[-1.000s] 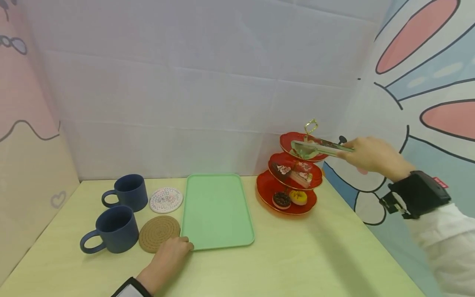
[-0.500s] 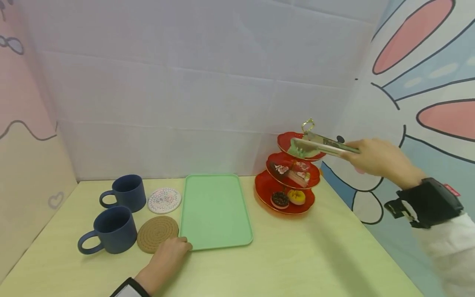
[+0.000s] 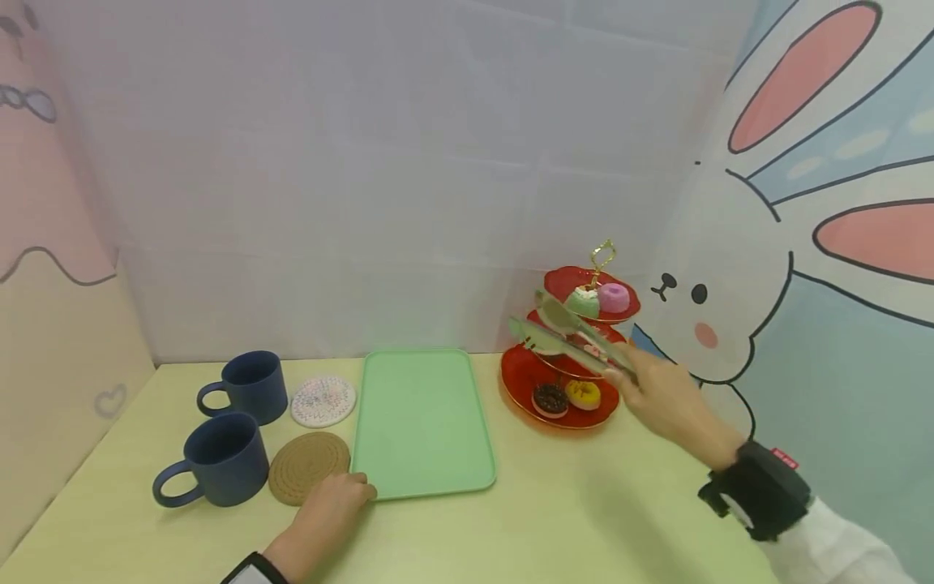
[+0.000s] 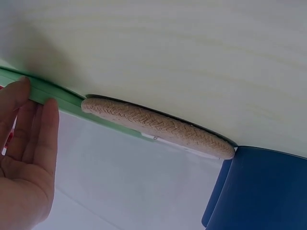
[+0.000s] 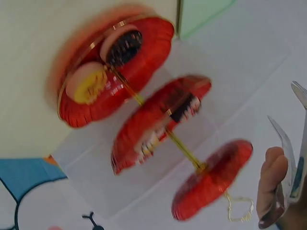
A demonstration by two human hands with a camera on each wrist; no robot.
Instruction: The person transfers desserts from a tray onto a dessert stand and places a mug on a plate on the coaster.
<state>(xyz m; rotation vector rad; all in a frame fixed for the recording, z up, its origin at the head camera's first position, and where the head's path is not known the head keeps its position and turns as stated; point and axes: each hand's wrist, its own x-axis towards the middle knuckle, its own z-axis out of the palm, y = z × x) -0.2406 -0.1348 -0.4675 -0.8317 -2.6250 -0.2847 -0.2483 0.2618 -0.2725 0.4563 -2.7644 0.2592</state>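
My right hand (image 3: 667, 397) grips pale green, see-through tongs (image 3: 565, 347). Their tips stand apart with nothing between them, in front of the middle tier of a red three-tier cake stand (image 3: 514, 377). On its top plate sit a green cake with a white top (image 3: 584, 303) and a pink cake (image 3: 614, 298). Cake slices on the middle plate are partly hidden by the tongs. A chocolate doughnut (image 3: 550, 400) and a yellow doughnut (image 3: 584, 395) lie on the bottom plate. My left hand (image 3: 336, 503) pinches the near left corner of a green tray (image 3: 423, 422), thumb and fingers at its rim.
Left of the tray lie a brown woven coaster (image 3: 310, 468) and a white patterned coaster (image 3: 323, 401). Two blue mugs (image 3: 229, 462) stand farther left, handles pointing left. A white cloth wall (image 3: 328, 203) rises behind the table, with a rabbit picture on the right wall.
The tongs have come away from the top plate, down and to the left, and their tips have spread. The green cake now shows fully on the top plate. My left hand stays at the tray.
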